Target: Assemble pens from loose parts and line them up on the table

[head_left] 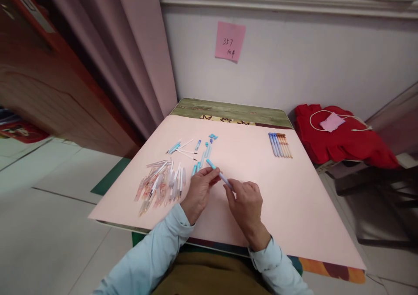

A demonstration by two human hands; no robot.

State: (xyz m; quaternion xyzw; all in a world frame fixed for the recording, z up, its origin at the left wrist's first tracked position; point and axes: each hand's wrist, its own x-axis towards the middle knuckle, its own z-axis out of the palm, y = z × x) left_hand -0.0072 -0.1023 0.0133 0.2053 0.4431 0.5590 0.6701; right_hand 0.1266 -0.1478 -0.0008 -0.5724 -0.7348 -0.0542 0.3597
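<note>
Both my hands are closed on one pen [224, 178] with a light blue upper part and a paler, whitish barrel. My left hand [200, 189] pinches it around the middle, and my right hand [245, 201] grips its lower right end. The pen slants over the pink tabletop sheet. Just beyond my left hand lie blue pen barrels [208, 150] and small blue pen parts [213, 136]. Left of that hand spreads a pile of clear pen barrels and white refills [160, 181]. More white refills [186, 151] with dark tips lie farther back.
A row of finished-looking blue and brown pens [280, 145] lies at the back right of the pink sheet [287, 208]. Behind the table, a pink note [230, 41] is stuck on the wall. A red cloth [339, 140] with a white cable covers a seat to the right.
</note>
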